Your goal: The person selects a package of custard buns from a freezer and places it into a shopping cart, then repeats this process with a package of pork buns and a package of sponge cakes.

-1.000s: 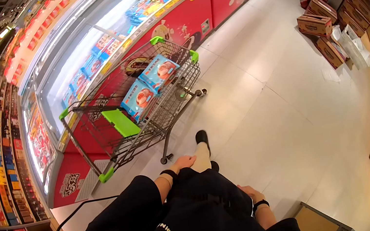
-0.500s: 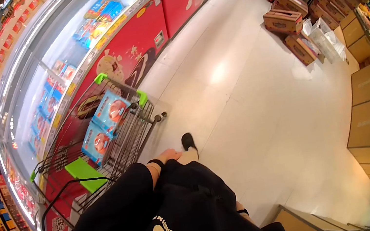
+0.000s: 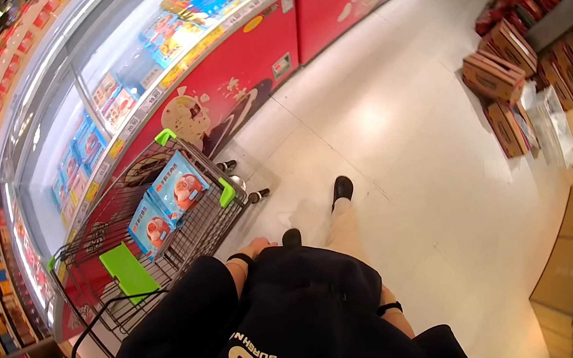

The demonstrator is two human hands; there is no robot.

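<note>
Grip unclear on both sides: the left hand [image 3: 258, 245] hangs low by the shirt [image 3: 301, 307], fingers partly hidden, near the cart [image 3: 227, 192]. Two blue packs [image 3: 180, 186] lie in the cart, ahead and left of that hand, with the freezer [image 3: 231, 81] beyond. The right hand [image 3: 386, 295] hangs low opposite, mostly covered by the shirt.

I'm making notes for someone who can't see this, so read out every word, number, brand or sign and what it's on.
"BUR…HN": black shirt, a middle letter unclear, possibly more lost in the fold.
Large mark resembling "5": same shirt.
Too small or blurred to read: blue food bags in the shopping cart, freezer price tags, red freezer panels, cardboard boxes.
</note>
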